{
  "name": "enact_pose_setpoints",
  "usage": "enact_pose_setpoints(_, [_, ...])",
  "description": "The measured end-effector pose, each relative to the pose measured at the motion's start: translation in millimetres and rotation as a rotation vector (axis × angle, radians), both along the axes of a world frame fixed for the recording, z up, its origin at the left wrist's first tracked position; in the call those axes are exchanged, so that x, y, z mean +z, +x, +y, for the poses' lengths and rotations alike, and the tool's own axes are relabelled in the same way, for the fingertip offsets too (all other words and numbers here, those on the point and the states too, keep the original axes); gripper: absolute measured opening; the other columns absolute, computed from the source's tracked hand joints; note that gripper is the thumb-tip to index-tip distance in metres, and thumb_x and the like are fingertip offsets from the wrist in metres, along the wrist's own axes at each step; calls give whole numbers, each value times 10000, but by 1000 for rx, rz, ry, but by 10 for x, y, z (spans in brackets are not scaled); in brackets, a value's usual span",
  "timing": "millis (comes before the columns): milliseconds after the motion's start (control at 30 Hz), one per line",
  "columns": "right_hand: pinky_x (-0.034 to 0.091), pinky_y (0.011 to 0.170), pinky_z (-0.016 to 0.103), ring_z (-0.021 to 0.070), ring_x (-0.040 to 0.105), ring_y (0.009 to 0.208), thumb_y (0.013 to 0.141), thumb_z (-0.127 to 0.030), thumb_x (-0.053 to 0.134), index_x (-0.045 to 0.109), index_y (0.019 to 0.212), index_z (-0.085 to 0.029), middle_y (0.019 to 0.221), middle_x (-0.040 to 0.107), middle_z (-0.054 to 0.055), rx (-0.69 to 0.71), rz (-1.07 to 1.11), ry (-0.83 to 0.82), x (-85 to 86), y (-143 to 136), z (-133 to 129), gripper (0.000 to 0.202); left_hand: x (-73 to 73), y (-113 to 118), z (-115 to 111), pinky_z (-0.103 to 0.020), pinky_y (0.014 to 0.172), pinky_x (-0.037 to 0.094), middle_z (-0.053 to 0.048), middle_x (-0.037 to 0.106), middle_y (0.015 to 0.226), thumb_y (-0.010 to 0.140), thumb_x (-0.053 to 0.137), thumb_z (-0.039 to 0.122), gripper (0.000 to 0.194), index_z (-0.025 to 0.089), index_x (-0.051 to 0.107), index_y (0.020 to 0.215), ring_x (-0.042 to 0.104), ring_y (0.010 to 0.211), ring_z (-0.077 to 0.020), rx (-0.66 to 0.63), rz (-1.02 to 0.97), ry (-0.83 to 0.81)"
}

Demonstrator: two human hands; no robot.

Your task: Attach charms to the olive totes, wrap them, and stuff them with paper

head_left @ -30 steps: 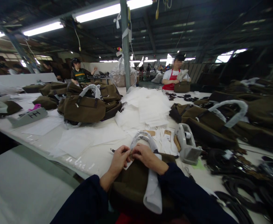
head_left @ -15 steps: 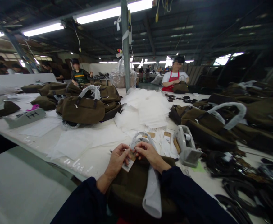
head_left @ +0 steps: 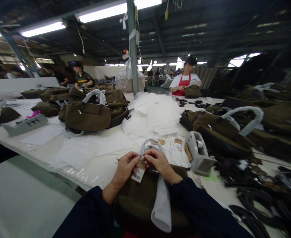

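A dark olive bag (head_left: 137,201) lies at the table's near edge in front of me, its handle wrapped in white foam (head_left: 161,198). My left hand (head_left: 124,169) pinches a paper hang tag (head_left: 138,172) with a barcode over the bag's top. My right hand (head_left: 160,164) meets it from the right, fingertips closed on the tag's string at the handle. Both sleeves are dark blue.
A grey tape dispenser (head_left: 198,154) stands right of my hands beside loose tags (head_left: 178,142). A white sheet stack (head_left: 155,114), piles of olive bags (head_left: 88,112) and black straps (head_left: 259,195) cover the table. A person in a red apron (head_left: 185,84) and others work at the far side.
My hands lifted slightly off the bag, and the barcode tag now hangs in plain sight between them. The view shifted a little.
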State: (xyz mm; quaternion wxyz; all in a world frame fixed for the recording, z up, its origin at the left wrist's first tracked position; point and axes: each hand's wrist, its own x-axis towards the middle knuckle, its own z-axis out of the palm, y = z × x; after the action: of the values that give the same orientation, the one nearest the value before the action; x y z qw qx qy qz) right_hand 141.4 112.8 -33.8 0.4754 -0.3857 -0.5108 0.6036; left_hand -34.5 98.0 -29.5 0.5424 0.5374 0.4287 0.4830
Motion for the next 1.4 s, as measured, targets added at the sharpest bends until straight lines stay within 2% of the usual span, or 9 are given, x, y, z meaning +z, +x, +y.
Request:
enact_pose_setpoints(167, [524,582,270,133,621,623,731,-456,743,625,804,-184,744,668,19,22,-18,7,49,-11,-21,306,-24,10,0,-162,387,390,56,563,526,780,705,407,291,141,641,878,471,400,-66,31,32,-14])
enact_pose_setpoints(367, [539,622,303,159,656,654,750,-454,728,611,812,-212,776,697,27,77,-50,-5,29,-17,-30,276,-84,13,-9,-162,380,372,69,536,497,767,712,417,297,147,625,855,453,382,-64,71,12,-51])
enact_pose_setpoints(633, [547,664,376,208,682,701,721,-489,743,614,805,-223,805,721,40,90,-81,-32,16,-33,-33,308,-138,12,11,-158,381,356,66,540,495,754,718,441,321,146,622,839,457,378,-62,54,14,-75])
enact_pose_setpoints(900, [543,617,326,194,683,690,713,-489,737,604,786,-211,782,713,40,66,-111,-54,-17,-44,-24,316,-212,-10,43,-164,379,365,61,547,498,757,713,455,330,150,617,840,457,374,-66,41,18,-69])
enact_pose_setpoints(1400, [540,609,319,189,680,670,721,-463,745,601,767,-209,727,692,23,71,-131,-37,-27,-56,-27,295,-221,4,40,-152,390,361,55,542,507,765,710,449,326,143,624,842,455,406,-63,39,43,-71])
